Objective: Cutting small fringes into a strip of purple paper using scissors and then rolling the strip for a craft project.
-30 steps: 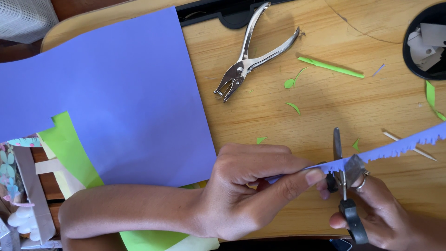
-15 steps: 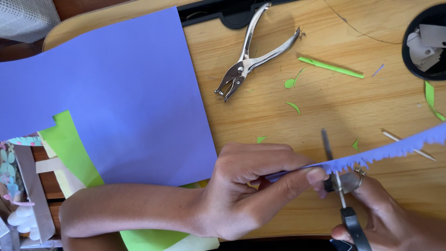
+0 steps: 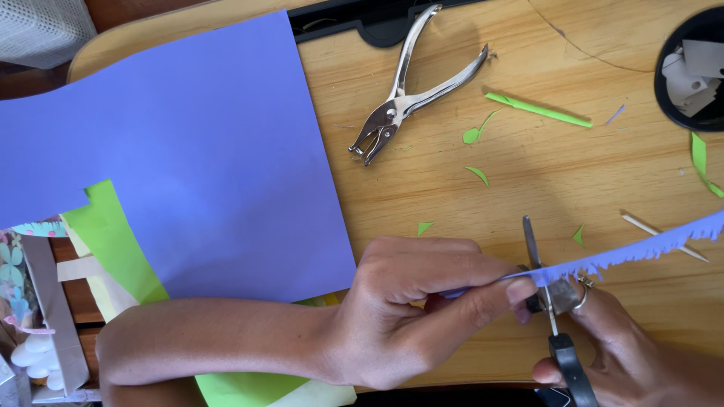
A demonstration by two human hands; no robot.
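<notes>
My left hand [image 3: 418,305] pinches one end of a narrow purple paper strip [image 3: 641,252] whose lower edge is cut into a fringe; the strip runs off to the right edge of the view. My right hand [image 3: 626,347] holds black-handled scissors [image 3: 547,301], a ring on one finger. The scissor blades point away from me and cross the strip just right of my left thumb and fingertips.
A large purple paper sheet [image 3: 181,158] covers the left of the wooden desk [image 3: 467,203], over green paper [image 3: 113,241]. A metal hole punch [image 3: 411,87], green scraps [image 3: 537,110], a thin wooden stick [image 3: 664,235] and a black cup of paper pieces [image 3: 690,71] lie beyond.
The scissors have tilted and shifted slightly left along the strip, blades working at its fringed edge. My left hand has stayed in place.
</notes>
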